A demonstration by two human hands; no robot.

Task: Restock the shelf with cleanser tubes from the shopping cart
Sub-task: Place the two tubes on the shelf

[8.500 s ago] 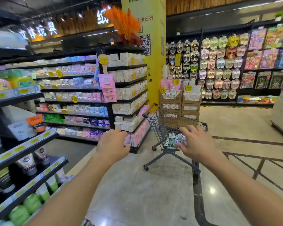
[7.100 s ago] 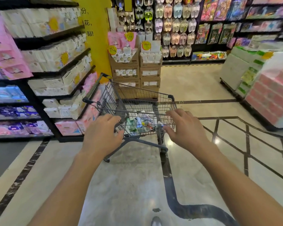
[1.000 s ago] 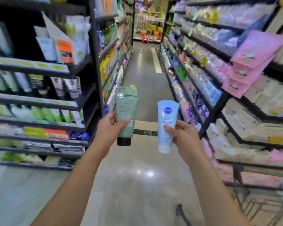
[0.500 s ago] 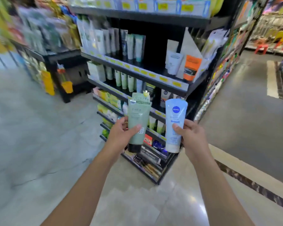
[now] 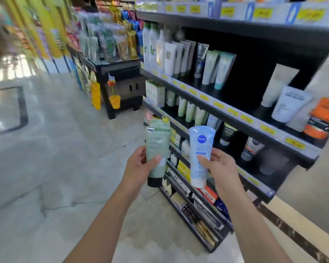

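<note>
A big black shelf unit (image 5: 241,118) fills the right side of the frame, with rows going from the top right down to the bottom middle, and yellow price tags (image 5: 268,129) run along each front edge, too blurry to read. Tubes stand on their caps in rows on the shelves, fronts facing out, likely so shoppers can see them. A shiny grey floor (image 5: 46,149) covers the left side, and a smaller black rack (image 5: 122,73) of hanging packs sits in the upper left, all smeared by blur. Near the right edge is an orange and black pack (image 5: 323,118) beside a white tube (image 5: 289,105) with writing I cannot make out. In the middle of the frame two arms reach up from the bottom. The left hand (image 5: 139,169) is wrapped around a green tube (image 5: 157,150) with a black cap at the bottom — the thumb lies across the front, and the small print on it is not clear enough to read. The right hand (image 5: 220,168) pinches a pale blue tube (image 5: 199,154) between thumb and fingers, and it says NIVEA in a dark blue circle near the top. Both tubes are held upright with fronts toward the camera, just in front of the shelves and not yet on one — maybe to check labels and find where each one goes. The shopping cart is not in view
</note>
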